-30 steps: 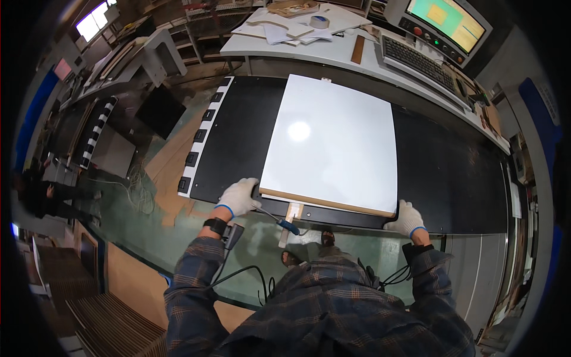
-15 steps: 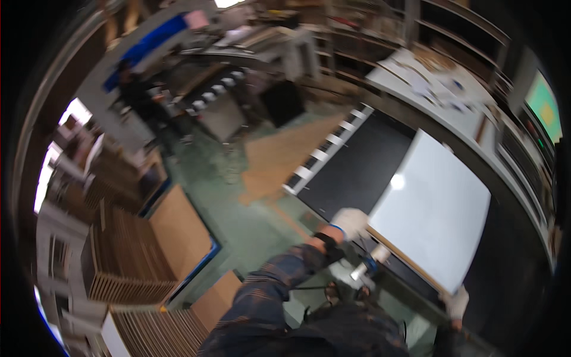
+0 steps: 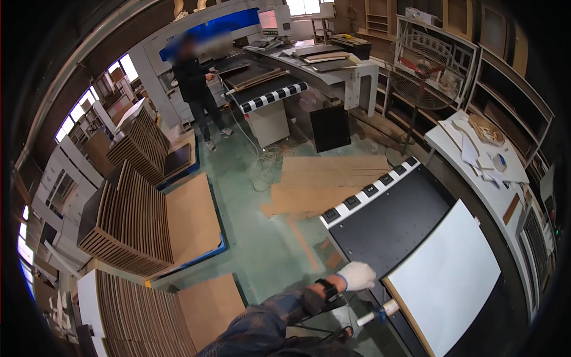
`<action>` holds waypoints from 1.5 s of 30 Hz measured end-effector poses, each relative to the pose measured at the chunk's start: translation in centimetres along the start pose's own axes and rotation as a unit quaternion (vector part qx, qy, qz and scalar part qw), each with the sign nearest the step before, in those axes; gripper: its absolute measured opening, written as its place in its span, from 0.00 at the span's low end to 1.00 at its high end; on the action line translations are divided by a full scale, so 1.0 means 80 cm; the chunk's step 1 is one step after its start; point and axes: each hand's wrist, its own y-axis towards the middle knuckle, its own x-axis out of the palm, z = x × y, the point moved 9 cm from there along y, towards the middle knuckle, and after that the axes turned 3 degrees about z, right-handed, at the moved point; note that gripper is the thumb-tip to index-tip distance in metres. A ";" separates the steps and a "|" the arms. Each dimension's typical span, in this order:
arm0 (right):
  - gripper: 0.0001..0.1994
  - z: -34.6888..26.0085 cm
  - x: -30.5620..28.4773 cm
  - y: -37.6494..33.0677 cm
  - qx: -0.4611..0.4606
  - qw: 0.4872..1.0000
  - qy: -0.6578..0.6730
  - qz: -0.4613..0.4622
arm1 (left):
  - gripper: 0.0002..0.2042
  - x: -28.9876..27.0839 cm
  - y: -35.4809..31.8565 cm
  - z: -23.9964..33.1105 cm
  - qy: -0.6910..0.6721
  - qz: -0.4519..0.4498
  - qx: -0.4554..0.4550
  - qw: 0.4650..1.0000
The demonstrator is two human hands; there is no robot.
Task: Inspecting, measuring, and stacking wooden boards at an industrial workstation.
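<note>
My left hand (image 3: 358,276), in a white work glove, is beside the near left corner of a large white panel (image 3: 447,276). Its fingers curl downward, and a small gap shows between glove and panel. Whatever lies under the fingers, if anything, is hidden. The panel has a light brown edge and lies flat on a black machine table (image 3: 392,215). Just below the hand, a white and blue cylindrical fitting (image 3: 379,312) sticks out from the table's near side. My right hand is out of view.
Stacks of brown boards (image 3: 132,223) stand on the left. Flat cardboard (image 3: 327,181) covers part of the green floor. A person (image 3: 199,89) stands by a second machine at the back. A fan (image 3: 423,74) and a white worktable (image 3: 476,152) are on the right.
My view has swung, so the panel sits lower in it. My left hand has come off the panel's corner to just beside it. The right hand, earlier at the panel's near edge, has left view.
</note>
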 end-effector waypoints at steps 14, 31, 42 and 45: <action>0.22 -0.173 0.498 -0.194 -0.182 0.842 -0.198 -0.468 | 0.25 0.075 -0.508 -0.500 -0.126 -0.150 -0.232 0.953; 0.15 -1.139 0.858 0.003 -0.246 0.841 0.008 -0.482 | 0.17 0.025 -0.765 -1.054 -0.485 0.111 -0.568 0.655; 0.16 -1.818 0.949 0.051 -0.554 0.759 -0.249 -0.234 | 0.17 -0.249 -0.764 -1.425 -0.506 0.177 -0.554 0.637; 0.14 -1.945 0.993 -0.003 -0.636 0.716 -0.187 -0.218 | 0.17 -0.297 -0.769 -1.521 -0.517 0.205 -0.552 0.621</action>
